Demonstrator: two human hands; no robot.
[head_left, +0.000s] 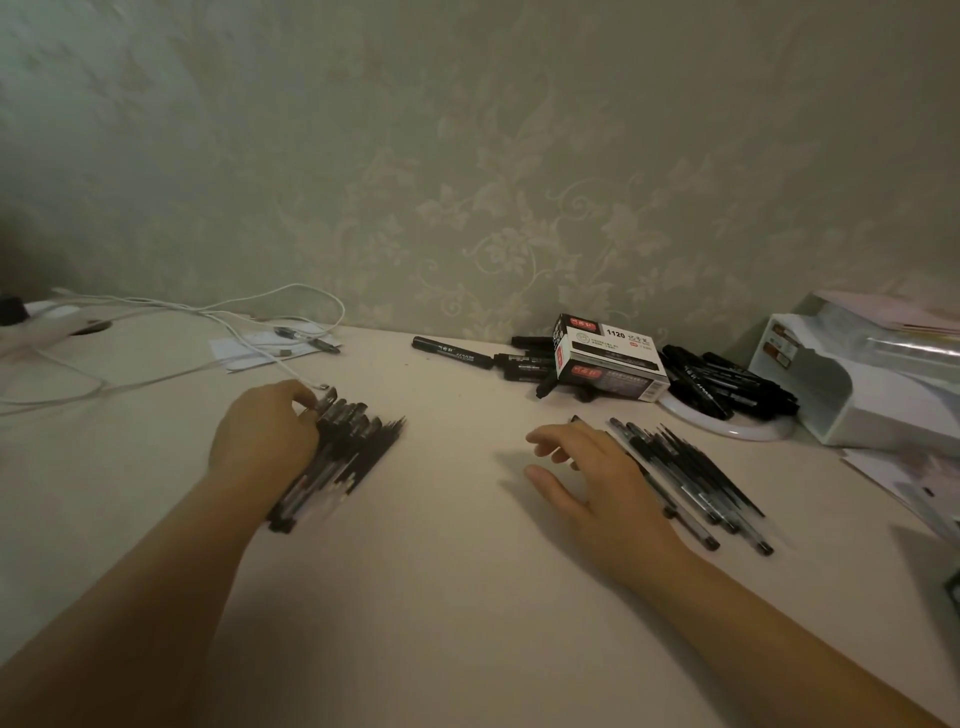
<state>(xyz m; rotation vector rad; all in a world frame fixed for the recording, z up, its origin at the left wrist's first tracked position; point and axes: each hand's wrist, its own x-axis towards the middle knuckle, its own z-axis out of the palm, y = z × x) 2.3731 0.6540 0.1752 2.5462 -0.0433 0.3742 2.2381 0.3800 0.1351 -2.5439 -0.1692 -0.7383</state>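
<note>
Here is the left hand (265, 436), its grip curled round a thick bundle of black pens (343, 457) that lies slantwise on the worktop (441, 545), left of centre, with fingertips hooked over the far ends. That part of the gathering looks done: the bundle is packed tight, side by side. Over on the right the job looks unfinished. The right hand (592, 467) hangs just above the worktop with a wide, slack grip, fingers spread and holding nothing, and the loose pens (696, 478) fan out just beside it, ends uneven and some crossing others. My read is roughly half gathered, with that fan left to square up or carry across. Further back, a marker box (608, 358) sits among scattered markers (727, 387), untouched by either hand. Now the awkward bits: the bundle is smeared by blur, so no count is possible. The left palm hides how many pens it truly clasps. The right hand covers the near edge of the fan, so I cannot tell whether it touches them.
</note>
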